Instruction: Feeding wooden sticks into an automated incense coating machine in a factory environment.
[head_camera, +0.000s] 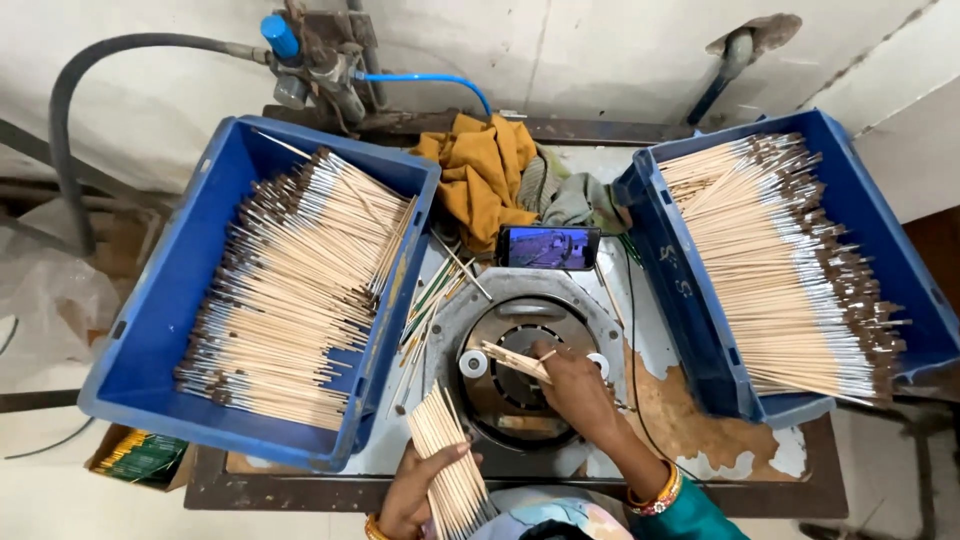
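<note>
bundle of wooden sticks (447, 455) | pale, upright, fanned, near table edge || few sticks (515, 361) | flat over round machine

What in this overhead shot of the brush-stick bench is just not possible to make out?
All in the head view:
- Left hand: wrist cut off by the bottom edge, and the lower ends of its stick bundle too.
- Right hand: fingertips hidden behind the few sticks it holds at the round machine.
- Phone: screen too small to read.
- Left crate: floor buried under sticks.

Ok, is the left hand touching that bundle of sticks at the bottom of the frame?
Touching. The head view shows the left hand wrapped around the bundle of wooden sticks, with fingers across its front and no gap.
</note>
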